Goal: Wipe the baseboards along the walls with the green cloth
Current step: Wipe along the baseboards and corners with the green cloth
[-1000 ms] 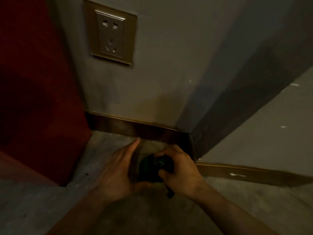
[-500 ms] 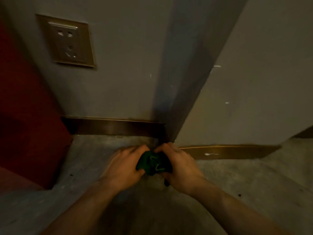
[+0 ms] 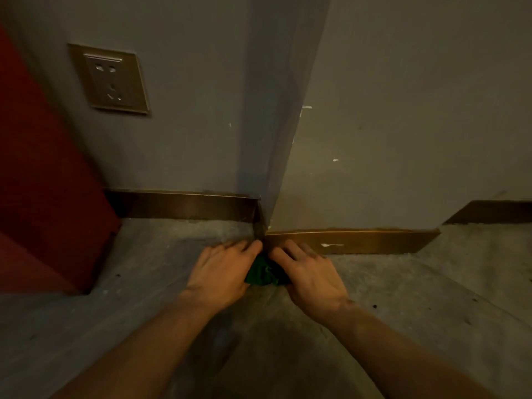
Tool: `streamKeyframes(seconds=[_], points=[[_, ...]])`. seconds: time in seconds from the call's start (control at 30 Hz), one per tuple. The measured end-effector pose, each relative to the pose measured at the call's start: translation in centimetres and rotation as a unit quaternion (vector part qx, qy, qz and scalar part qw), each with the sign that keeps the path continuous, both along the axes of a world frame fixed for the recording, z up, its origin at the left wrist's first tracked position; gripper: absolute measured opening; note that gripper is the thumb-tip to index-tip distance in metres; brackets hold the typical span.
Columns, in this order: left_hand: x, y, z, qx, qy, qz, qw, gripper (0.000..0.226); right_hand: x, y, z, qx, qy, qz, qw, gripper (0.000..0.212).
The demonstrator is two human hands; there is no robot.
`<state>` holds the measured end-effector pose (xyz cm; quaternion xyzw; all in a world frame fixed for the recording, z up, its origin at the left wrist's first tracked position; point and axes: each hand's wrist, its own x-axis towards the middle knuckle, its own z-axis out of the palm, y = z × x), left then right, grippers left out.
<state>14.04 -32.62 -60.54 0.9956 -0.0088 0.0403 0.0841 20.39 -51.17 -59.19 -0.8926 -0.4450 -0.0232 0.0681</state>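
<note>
The green cloth (image 3: 264,274) is bunched on the floor at the foot of an outer wall corner, held between both hands. My left hand (image 3: 223,270) grips its left side, fingertips touching the corner of the baseboard. My right hand (image 3: 309,272) grips its right side, fingers against the right baseboard (image 3: 374,241), a brown-gold strip with a white smear. The left baseboard (image 3: 184,205) runs back to the red panel. Most of the cloth is hidden under my hands.
A red panel or cabinet (image 3: 43,182) stands at the left, close to the wall. A gold wall socket (image 3: 110,79) sits above the left baseboard. Another dark baseboard piece (image 3: 492,211) lies far right. The grey floor (image 3: 431,298) is dusty with small specks.
The view has swung right, so the corner now sits central. Both hands moved forward with the cloth and now press it against the baseboard corner.
</note>
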Motion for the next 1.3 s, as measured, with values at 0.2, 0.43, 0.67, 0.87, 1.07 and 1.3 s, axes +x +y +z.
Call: streamKeyframes(seconds=[0.2, 0.43, 0.67, 0.87, 1.07, 1.3], points=[[-0.1, -1.8, -0.1, 0.009, 0.000, 0.007, 1.000, 0.060, -0.5, -1.3, -0.1, 0.010, 0.009, -0.019, 1.000, 0.055], [-0.3, -4.7, -0.6, -0.024, 0.007, 0.003, 1.000, 0.064, -1.2, -4.2, -0.8, -0.006, 0.006, -0.009, 1.000, 0.061], [-0.3, -8.4, -1.8, -0.120, -0.007, 0.018, 0.993, 0.046, -0.8, -8.3, -1.5, -0.040, -0.019, 0.047, 0.998, 0.083], [2.0, -11.1, -3.6, -0.145, -0.032, 0.021, 0.989, 0.058, 1.9, -11.0, -1.4, -0.045, -0.046, 0.027, 0.998, 0.064], [2.2, -12.3, -8.1, -0.099, -0.013, 0.023, 0.995, 0.123, 3.7, -11.7, -2.3, -0.078, -0.064, -0.019, 0.995, 0.072], [1.1, -12.2, -13.3, -0.086, 0.055, 0.061, 0.993, 0.134, 5.7, -9.1, -6.1, -0.110, -0.080, 0.017, 0.991, 0.069]])
